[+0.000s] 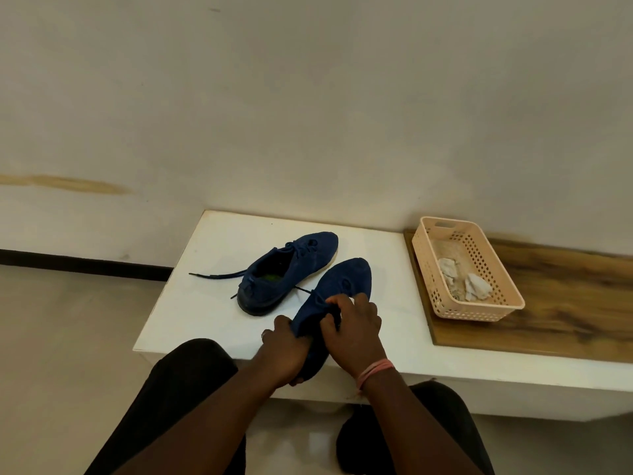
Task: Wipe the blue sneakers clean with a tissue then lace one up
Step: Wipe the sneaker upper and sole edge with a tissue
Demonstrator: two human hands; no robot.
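Two dark blue sneakers lie on a white bench (pixel 191 313). The far sneaker (pixel 291 269) sits upright, toe pointing away, with a loose dark lace (pixel 212 276) trailing to the left. The near sneaker (pixel 342 286) points away from me with its heel at the bench's front edge. My left hand (pixel 286 354) grips its heel and left side. My right hand (pixel 354 323) has its fingers curled round the collar and tongue area. Crumpled tissues (pixel 474 286) lie in a basket.
A peach perforated plastic basket (pixel 442 299) stands on a wooden board (pixel 565 303) at the bench's right end. A pale wall rises behind the bench. My dark-trousered knees are below the front edge, over a light floor.
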